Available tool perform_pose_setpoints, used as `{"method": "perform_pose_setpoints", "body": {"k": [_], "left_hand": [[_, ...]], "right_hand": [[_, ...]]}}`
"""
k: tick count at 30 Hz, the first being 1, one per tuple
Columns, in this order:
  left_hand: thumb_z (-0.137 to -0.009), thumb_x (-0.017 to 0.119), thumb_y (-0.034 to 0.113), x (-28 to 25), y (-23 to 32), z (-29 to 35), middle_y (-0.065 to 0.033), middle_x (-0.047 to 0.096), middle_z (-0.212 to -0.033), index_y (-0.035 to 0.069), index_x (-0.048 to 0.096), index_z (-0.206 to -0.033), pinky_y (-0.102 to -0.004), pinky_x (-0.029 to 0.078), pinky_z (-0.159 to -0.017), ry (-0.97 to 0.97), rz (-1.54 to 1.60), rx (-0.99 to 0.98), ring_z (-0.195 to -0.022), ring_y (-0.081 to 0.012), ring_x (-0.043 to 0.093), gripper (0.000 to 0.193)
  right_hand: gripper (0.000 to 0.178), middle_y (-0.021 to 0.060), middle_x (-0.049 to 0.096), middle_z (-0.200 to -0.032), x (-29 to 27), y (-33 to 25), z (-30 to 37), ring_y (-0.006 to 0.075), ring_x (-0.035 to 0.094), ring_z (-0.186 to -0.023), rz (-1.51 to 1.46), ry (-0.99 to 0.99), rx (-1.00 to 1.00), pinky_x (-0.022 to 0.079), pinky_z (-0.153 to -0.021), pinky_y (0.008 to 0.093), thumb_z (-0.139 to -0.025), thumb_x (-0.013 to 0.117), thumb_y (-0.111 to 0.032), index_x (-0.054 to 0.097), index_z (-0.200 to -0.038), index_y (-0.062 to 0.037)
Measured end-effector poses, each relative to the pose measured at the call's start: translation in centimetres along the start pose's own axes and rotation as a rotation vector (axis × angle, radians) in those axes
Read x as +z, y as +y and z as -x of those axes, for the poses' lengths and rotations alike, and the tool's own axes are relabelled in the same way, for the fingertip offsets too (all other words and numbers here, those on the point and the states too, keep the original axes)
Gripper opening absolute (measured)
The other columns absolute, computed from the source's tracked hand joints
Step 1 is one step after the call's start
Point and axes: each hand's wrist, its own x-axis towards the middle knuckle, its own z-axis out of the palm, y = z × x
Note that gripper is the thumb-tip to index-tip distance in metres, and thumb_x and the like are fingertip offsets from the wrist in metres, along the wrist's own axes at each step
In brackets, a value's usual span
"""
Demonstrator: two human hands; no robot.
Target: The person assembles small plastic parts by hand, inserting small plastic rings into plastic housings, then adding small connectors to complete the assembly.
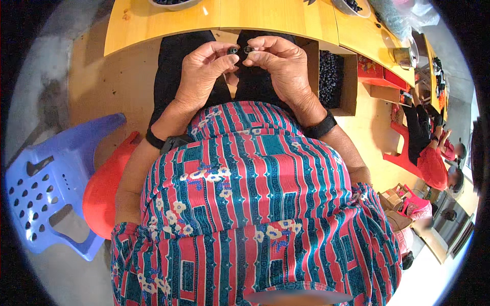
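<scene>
A: In the head view, what do the hands hold?
B: The left hand (201,69) pinches a small black piece (233,51) between thumb and fingers; the right hand (286,69) pinches a dark piece (248,49) likewise. Both pieces are above the lap, just off the near edge of the worktop (275,20), close together but apart.
A: How do they look?
B: The black one is short and rounded, with a ring-like end showing. The dark one is about as small.
A: What's hard to make out?
B: Fingertips cover much of both, and fine detail is too small to tell. A bowl (176,6), back from the worktop's near left corner, is cut off by the top of the view.
A: Materials?
B: The worktop is smooth, yellow and wood-like. Below its near edge, toward the right, an open cardboard box (350,84) holds many small, roundish dark bits (331,76). The blue stool (46,178) is smooth, hole-pierced plastic.
</scene>
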Motion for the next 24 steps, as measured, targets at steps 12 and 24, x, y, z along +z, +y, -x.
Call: {"method": "perform_pose_setpoints", "body": {"k": [12,24], "left_hand": [[-0.082,0.064,0.008,0.50,0.38,0.23,-0.0028,0.062,-0.082,0.000,0.060,-0.100,-0.0221,0.047,-0.070,0.003,-0.106,0.057,-0.075,-0.0094,0.057,0.020],[-0.082,0.063,0.005,0.70,0.41,0.19,-0.0058,0.062,-0.082,-0.002,0.058,-0.101,-0.0212,0.052,-0.053,-0.005,-0.196,0.140,-0.069,-0.0096,0.061,0.021]], "right_hand": [[0.016,0.0082,0.064,-0.083,0.10,0.27,0.25,0.0135,0.062,-0.072,-0.028,-0.026,0.049,0.052,-0.067,0.0250,-0.081,0.060,0.001,0.061,-0.097,0.0026],[0.013,0.0063,0.064,-0.082,0.16,0.08,0.37,0.0115,0.060,-0.072,0.011,-0.060,0.090,0.051,-0.069,0.0243,-0.084,0.057,0.000,0.061,-0.096,0.0023]]}}
